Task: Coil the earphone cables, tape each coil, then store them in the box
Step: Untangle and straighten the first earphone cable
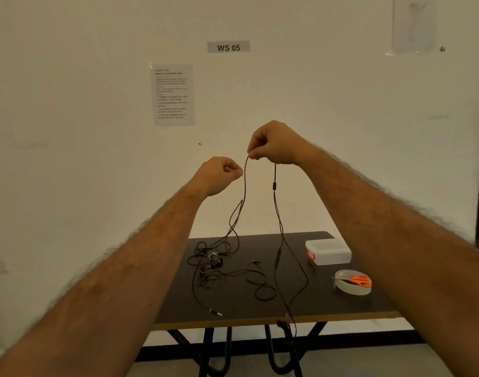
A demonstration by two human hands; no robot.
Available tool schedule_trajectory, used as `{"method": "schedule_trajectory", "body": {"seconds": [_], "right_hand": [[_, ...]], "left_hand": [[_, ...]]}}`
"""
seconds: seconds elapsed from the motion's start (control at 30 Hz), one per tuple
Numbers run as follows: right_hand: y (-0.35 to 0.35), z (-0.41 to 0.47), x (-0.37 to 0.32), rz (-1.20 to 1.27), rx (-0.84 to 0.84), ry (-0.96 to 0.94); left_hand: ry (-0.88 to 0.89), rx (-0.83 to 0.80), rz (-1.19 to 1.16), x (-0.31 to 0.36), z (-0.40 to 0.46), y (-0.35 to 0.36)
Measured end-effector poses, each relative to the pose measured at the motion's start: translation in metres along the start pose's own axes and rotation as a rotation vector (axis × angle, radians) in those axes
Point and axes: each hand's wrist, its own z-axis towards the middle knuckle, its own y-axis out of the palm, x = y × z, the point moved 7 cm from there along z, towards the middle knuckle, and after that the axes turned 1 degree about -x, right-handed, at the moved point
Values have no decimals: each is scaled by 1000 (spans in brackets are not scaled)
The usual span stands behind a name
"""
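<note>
My right hand (276,144) is raised high above the table and pinches a black earphone cable (274,202). Two strands of it hang down from that hand to the table. My left hand (219,175) is a little lower and to the left, fingers curled, its fingertips pinching the left strand. A tangle of more black earphone cables (213,265) lies on the left half of the dark table (260,308), with a jack plug (216,312) near the front edge. The clear plastic box (328,251) with a red latch stands closed at the right.
A roll of clear tape (352,288) lies at the right front of the table, with orange-handled scissors (359,280) resting on top of it. The table stands against a white wall with a printed sheet and a "WS 05" label.
</note>
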Motion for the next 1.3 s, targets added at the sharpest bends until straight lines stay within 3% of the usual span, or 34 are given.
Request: {"method": "schedule_trajectory", "body": {"seconds": [0.13,0.27,0.43,0.6,0.7,0.77,0.87,0.93,1.0,1.07,1.17,1.23,1.3], "right_hand": [[5,-2,-8,72,-3,-7],[1,-1,-8,108,51,3],[-14,-7,14,230,146,98],[20,-20,27,608,-296,203],[30,-23,23,544,-339,131],[22,-23,25,405,-213,87],[-6,-22,41,141,183,71],[-19,-29,59,167,403,158],[-8,-35,74,466,289,279],[17,-43,72,732,-19,333],[39,-57,52,702,-347,215],[39,-60,46,561,-342,125],[23,-56,49,488,-134,84]], "left_hand": [[9,-66,-444,20,-6,9],[-134,-52,-863,16,-6,14],[-93,-28,-633,4,-4,9],[-24,-31,-546,17,-5,7],[9,-75,-464,26,-6,14],[2,-82,-405,24,-8,16],[-34,-128,-366,11,-11,20],[-53,-155,-376,4,-14,22],[-52,-166,-399,2,-16,23],[-35,-176,-408,6,-17,26],[6,-215,-387,15,-21,32],[30,-237,-357,21,-23,34],[31,-236,-333,21,-25,32]]}}
